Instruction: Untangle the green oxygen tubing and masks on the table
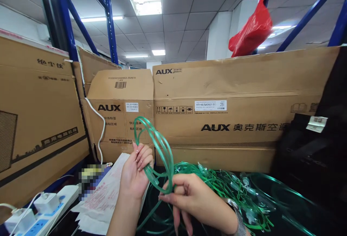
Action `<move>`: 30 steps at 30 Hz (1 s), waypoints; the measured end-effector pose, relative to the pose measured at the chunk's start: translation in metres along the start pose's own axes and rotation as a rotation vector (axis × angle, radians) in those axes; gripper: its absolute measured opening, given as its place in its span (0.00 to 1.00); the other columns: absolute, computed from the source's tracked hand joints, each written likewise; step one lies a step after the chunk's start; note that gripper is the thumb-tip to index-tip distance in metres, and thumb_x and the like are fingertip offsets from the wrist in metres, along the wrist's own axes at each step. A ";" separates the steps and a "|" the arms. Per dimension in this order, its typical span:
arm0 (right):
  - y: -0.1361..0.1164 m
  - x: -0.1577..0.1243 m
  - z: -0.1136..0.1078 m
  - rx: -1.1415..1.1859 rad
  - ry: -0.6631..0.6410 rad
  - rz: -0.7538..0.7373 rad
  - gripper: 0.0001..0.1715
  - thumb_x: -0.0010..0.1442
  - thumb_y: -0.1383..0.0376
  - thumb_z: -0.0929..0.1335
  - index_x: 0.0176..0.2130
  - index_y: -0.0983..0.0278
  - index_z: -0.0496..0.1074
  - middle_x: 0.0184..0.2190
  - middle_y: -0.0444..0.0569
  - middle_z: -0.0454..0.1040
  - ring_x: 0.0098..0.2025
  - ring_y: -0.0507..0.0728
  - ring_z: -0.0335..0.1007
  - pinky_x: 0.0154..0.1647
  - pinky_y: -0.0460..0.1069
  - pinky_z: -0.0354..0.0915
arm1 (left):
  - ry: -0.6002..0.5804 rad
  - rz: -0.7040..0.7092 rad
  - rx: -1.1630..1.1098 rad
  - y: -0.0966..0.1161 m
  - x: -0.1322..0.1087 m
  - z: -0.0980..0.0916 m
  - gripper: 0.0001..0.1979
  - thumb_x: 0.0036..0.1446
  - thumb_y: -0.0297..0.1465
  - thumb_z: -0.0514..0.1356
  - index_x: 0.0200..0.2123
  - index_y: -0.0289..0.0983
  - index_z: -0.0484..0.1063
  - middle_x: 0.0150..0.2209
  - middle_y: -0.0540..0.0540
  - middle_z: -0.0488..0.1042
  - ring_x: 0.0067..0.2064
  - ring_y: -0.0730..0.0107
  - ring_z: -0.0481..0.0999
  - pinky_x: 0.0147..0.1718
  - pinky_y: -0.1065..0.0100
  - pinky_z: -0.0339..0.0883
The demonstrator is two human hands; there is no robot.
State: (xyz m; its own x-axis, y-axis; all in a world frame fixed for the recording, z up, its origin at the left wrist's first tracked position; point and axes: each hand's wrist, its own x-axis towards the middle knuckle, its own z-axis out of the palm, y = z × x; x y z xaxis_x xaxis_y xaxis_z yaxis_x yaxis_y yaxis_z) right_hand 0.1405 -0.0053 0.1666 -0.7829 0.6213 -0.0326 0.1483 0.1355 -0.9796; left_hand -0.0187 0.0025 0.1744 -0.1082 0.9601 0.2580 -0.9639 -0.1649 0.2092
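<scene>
A coil of clear green tubing [164, 138] is held up in front of me between both hands. My left hand [141, 162] has its fingers closed round the left side of the loops. With thumb and fingers pinched, my right hand [187, 196] grips the lower right part of the same coil; a metal watch band is on that wrist. One length of tubing runs down from the coil to the dark surface. Behind and right of my right hand lies a tangled heap of green tubing [230, 185] with clear plastic fittings.
AUX cardboard boxes [244, 80] wall off the back, with another carton [40, 102] at left. White paper bags [105, 196] lie beside a power strip [51, 207] with plugged-in chargers. A black bag [306, 163] stands at right; a red plastic bag [252, 26] hangs above.
</scene>
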 end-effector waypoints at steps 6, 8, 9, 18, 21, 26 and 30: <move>0.001 -0.002 -0.008 0.103 0.174 -0.132 0.16 0.51 0.55 0.68 0.30 0.67 0.66 0.15 0.40 0.69 0.11 0.45 0.62 0.12 0.39 0.57 | -0.065 -0.116 0.175 0.003 -0.001 0.001 0.21 0.64 0.32 0.38 0.21 0.34 0.58 0.17 0.56 0.53 0.13 0.85 0.54 0.08 0.84 0.48; -0.001 -0.006 -0.012 0.117 0.268 -0.198 0.15 0.51 0.57 0.69 0.32 0.67 0.67 0.16 0.40 0.69 0.12 0.46 0.62 0.12 0.39 0.59 | -0.031 -0.167 0.225 0.007 -0.001 0.001 0.21 0.64 0.31 0.39 0.20 0.34 0.58 0.16 0.56 0.53 0.13 0.85 0.54 0.07 0.84 0.47; -0.003 -0.008 -0.015 0.127 0.302 -0.229 0.15 0.52 0.57 0.68 0.33 0.67 0.68 0.16 0.40 0.69 0.12 0.46 0.62 0.12 0.39 0.59 | 0.003 -0.180 0.231 0.008 -0.001 0.002 0.21 0.64 0.30 0.39 0.20 0.34 0.58 0.16 0.56 0.53 0.13 0.85 0.54 0.07 0.84 0.47; -0.009 -0.012 -0.018 0.358 0.163 -0.357 0.19 0.52 0.62 0.69 0.43 0.66 0.65 0.24 0.44 0.70 0.25 0.52 0.72 0.21 0.45 0.67 | 0.228 0.117 0.143 -0.007 0.001 -0.005 0.23 0.65 0.28 0.37 0.18 0.35 0.55 0.13 0.57 0.51 0.11 0.86 0.53 0.07 0.82 0.47; -0.010 -0.008 -0.016 0.381 0.146 -0.359 0.23 0.48 0.65 0.72 0.44 0.66 0.65 0.27 0.43 0.70 0.28 0.50 0.71 0.31 0.46 0.68 | 0.244 0.197 0.161 -0.015 0.000 -0.006 0.22 0.65 0.28 0.40 0.18 0.35 0.56 0.13 0.57 0.51 0.11 0.85 0.53 0.07 0.81 0.45; -0.008 -0.002 -0.015 0.351 0.329 -0.280 0.14 0.49 0.61 0.71 0.34 0.67 0.69 0.14 0.36 0.63 0.13 0.43 0.55 0.12 0.38 0.54 | 0.243 0.286 0.208 -0.026 0.001 -0.008 0.20 0.63 0.31 0.46 0.18 0.35 0.57 0.14 0.57 0.52 0.11 0.85 0.52 0.09 0.79 0.46; -0.006 -0.001 -0.015 0.338 0.329 -0.285 0.13 0.52 0.58 0.68 0.32 0.66 0.66 0.12 0.38 0.65 0.11 0.45 0.57 0.11 0.39 0.51 | 0.266 0.235 0.252 -0.032 0.004 -0.012 0.19 0.62 0.30 0.47 0.18 0.35 0.56 0.14 0.58 0.53 0.13 0.84 0.53 0.15 0.78 0.55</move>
State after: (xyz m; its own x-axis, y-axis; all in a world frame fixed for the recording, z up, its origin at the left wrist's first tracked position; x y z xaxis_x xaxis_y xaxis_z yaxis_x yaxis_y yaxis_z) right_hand 0.1493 0.0055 0.1755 -0.5257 0.8119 0.2541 -0.2865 0.1123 -0.9515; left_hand 0.0087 0.0139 0.1578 -0.4085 0.9092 0.0812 -0.8196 -0.4045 0.4057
